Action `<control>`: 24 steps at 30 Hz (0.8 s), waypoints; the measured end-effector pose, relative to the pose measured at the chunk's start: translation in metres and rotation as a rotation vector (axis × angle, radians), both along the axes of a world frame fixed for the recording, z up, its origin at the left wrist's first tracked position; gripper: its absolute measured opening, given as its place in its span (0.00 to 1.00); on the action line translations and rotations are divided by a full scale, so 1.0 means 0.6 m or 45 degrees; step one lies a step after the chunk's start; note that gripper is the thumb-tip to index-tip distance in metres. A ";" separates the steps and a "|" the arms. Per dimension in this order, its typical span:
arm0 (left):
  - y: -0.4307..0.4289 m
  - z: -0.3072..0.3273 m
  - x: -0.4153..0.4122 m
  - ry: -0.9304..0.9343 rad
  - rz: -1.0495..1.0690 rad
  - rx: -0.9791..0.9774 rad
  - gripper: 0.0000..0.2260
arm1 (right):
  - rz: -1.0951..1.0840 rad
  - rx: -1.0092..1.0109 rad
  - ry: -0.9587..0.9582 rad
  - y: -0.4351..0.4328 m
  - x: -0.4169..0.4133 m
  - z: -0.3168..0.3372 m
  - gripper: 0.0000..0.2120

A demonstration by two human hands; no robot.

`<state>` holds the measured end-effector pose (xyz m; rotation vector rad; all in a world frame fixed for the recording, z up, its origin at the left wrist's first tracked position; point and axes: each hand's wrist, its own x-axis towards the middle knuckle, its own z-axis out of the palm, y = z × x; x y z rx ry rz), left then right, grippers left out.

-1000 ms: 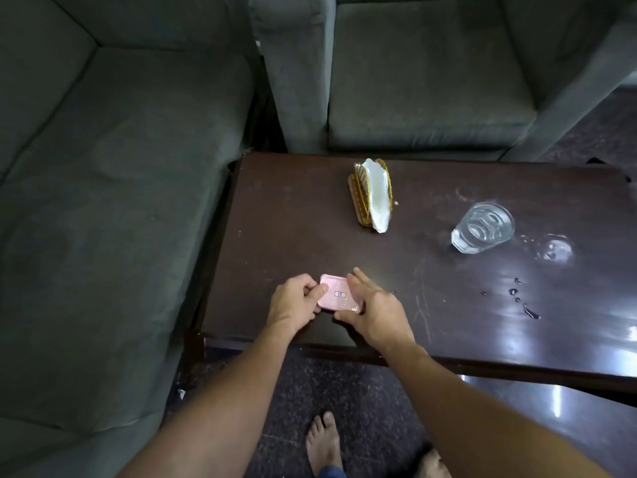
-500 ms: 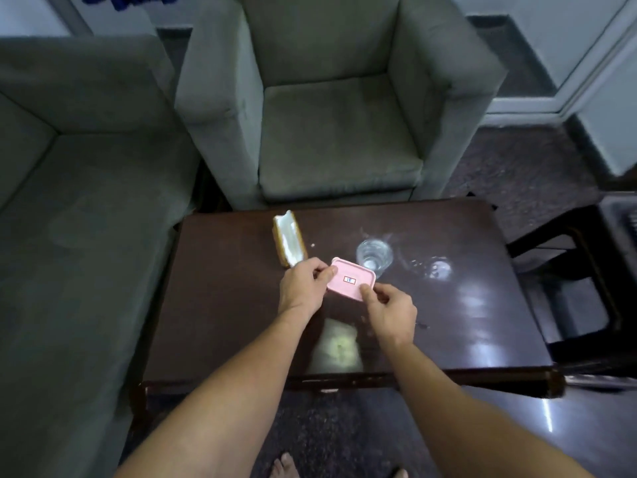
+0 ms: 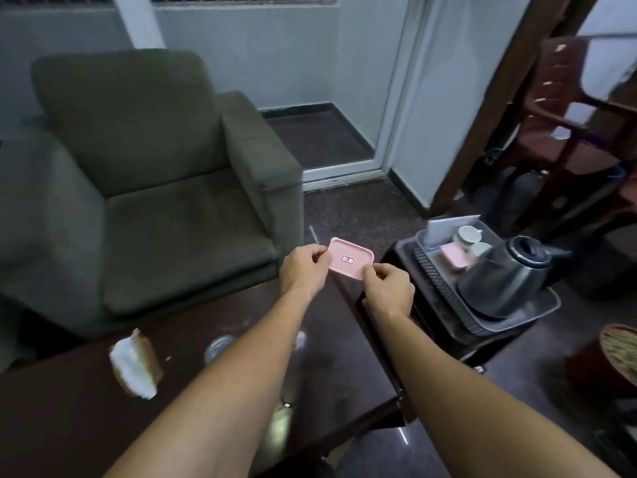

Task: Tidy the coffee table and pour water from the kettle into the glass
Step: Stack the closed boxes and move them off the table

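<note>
A small pink tray [image 3: 351,258] with a red and blue sticker hangs in the air beyond the far right corner of the dark coffee table [image 3: 86,401]. My left hand [image 3: 303,269] pinches its left edge and my right hand [image 3: 387,289] pinches its near right edge. A steel kettle [image 3: 505,279] stands in a black basket tray [image 3: 431,267] on a side stand to the right. The glass [image 3: 217,348] sits on the table, partly hidden by my left forearm. A napkin holder [image 3: 136,365] with white napkins stands left of it.
The basket also holds a pink box [image 3: 455,257], white cups [image 3: 468,234] and a card. A grey armchair [image 3: 155,188] stands behind the table. Red plastic chairs [image 3: 579,108] stack at the right. A woven basket [image 3: 620,353] sits on the floor at the right edge.
Both hands lifted the pink tray off the table and carried it to the right, toward the side stand. My view swung up and right, bringing the kettle and basket into sight.
</note>
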<state>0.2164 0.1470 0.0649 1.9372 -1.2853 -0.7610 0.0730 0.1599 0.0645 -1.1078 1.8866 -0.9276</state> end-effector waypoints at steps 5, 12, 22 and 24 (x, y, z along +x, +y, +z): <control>-0.111 -0.007 -0.114 -0.011 -0.211 0.063 0.12 | -0.215 0.008 0.096 -0.076 -0.103 -0.007 0.13; -0.231 -0.051 -0.240 -0.170 -0.449 0.097 0.13 | -0.424 -0.010 0.196 -0.143 -0.203 -0.060 0.19; -0.370 -0.126 -0.361 -0.441 -0.605 0.171 0.09 | -0.413 0.122 0.286 -0.224 -0.285 -0.165 0.13; -0.390 -0.142 -0.376 -0.501 -0.603 0.180 0.09 | -0.391 0.134 0.368 -0.242 -0.287 -0.176 0.12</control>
